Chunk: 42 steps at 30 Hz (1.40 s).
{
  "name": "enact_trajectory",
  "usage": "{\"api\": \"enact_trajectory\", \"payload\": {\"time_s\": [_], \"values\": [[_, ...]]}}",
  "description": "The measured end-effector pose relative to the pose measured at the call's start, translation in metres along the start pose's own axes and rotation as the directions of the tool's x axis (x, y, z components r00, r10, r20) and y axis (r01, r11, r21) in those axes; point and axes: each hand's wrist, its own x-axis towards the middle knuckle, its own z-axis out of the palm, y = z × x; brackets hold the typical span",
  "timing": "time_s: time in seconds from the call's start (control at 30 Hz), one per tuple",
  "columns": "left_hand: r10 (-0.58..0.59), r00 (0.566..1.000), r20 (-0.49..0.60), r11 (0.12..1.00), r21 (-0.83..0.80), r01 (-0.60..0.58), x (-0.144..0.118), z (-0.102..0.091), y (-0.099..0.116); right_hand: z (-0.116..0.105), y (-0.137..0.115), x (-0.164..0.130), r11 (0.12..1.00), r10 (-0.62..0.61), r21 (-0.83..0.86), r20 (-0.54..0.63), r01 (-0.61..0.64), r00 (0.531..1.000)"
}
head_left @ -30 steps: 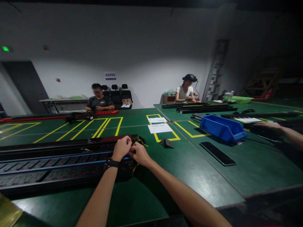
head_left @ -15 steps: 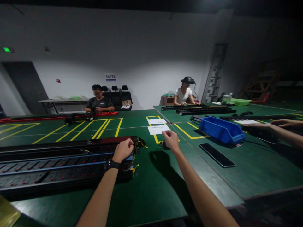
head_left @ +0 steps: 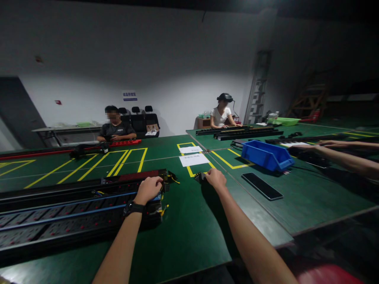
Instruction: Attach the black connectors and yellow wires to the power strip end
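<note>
Long black strips (head_left: pixel 68 227) with rows of socket-like slots and red dots lie side by side at the left. My left hand (head_left: pixel 149 190), wearing a dark wristband, is over their right end, fingers curled; what is in them is hidden. Short wires with yellow parts (head_left: pixel 164 210) stick out at that end. To the right, my right hand (head_left: pixel 216 180) is low over the table with its fingers closed at a small black part (head_left: pixel 199 177). That part sits by a yellow-taped outline, near two white paper labels (head_left: pixel 194 160).
A blue bin (head_left: pixel 266 156) and a black phone (head_left: pixel 262 186) are on the green table (head_left: pixel 183 236) to the right. Another person's arms (head_left: pixel 343 154) reach in at the right edge. Two people sit across the table, near black rails (head_left: pixel 245 134) and a red strip (head_left: pixel 124 144).
My right hand has come down onto the small black part beside the taped outline. My left hand stays at the strips' end. The whole view has shifted slightly.
</note>
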Motion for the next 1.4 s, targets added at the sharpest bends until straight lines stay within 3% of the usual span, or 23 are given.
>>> {"api": "enact_trajectory", "payload": {"time_s": [0.13, 0.2, 0.23, 0.3, 0.37, 0.47, 0.57, 0.73, 0.83, 1.13, 1.4], "values": [[0.023, 1.000, 0.000, 0.999, 0.032, -0.023, -0.001, 0.000, 0.000, 0.003, -0.025, -0.016, 0.979, -0.202, -0.062, -0.124, 0.196, 0.972], [0.033, 0.999, -0.002, 0.998, 0.044, -0.033, -0.001, 0.001, 0.000, 0.008, -0.044, -0.032, 0.932, -0.363, -0.037, -0.092, 0.361, 0.927], [0.034, 0.999, -0.003, 0.998, 0.047, -0.034, -0.001, 0.001, 0.000, 0.012, -0.055, -0.042, 0.885, -0.464, -0.008, -0.058, 0.465, 0.884], [0.038, 0.999, -0.001, 0.998, 0.051, -0.038, -0.001, 0.001, 0.000, 0.020, -0.073, -0.062, 0.747, -0.664, 0.039, 0.015, 0.664, 0.747], [0.044, 0.999, 0.001, 0.997, 0.058, -0.044, 0.000, 0.002, -0.001, 0.028, -0.087, -0.080, 0.625, -0.780, 0.047, 0.093, 0.779, 0.619], [0.046, 0.999, -0.009, 0.997, 0.060, -0.045, 0.001, 0.003, -0.002, 0.036, -0.097, -0.094, 0.561, -0.822, 0.048, 0.156, 0.827, 0.548], [0.049, 0.999, -0.021, 0.999, 0.011, -0.049, 0.002, 0.005, -0.004, 0.039, -0.098, -0.095, 0.572, -0.818, 0.097, 0.139, 0.815, 0.558], [0.019, 0.999, -0.036, 0.998, -0.063, -0.022, 0.004, 0.006, -0.005, 0.038, -0.094, -0.090, 0.669, -0.743, 0.155, 0.129, 0.727, 0.657], [0.005, 0.999, -0.035, 0.997, -0.071, -0.007, 0.004, 0.004, -0.004, 0.040, -0.093, -0.089, 0.703, -0.711, 0.144, 0.140, 0.697, 0.689], [-0.077, 0.997, -0.020, 0.996, -0.038, 0.076, 0.003, -0.004, 0.003, 0.045, -0.093, -0.090, 0.703, -0.711, 0.142, 0.109, 0.697, 0.695], [-0.083, 0.996, -0.013, 0.987, -0.136, 0.081, 0.007, 0.000, -0.002, 0.045, -0.092, -0.091, 0.710, -0.702, 0.178, 0.108, 0.682, 0.703]]}}
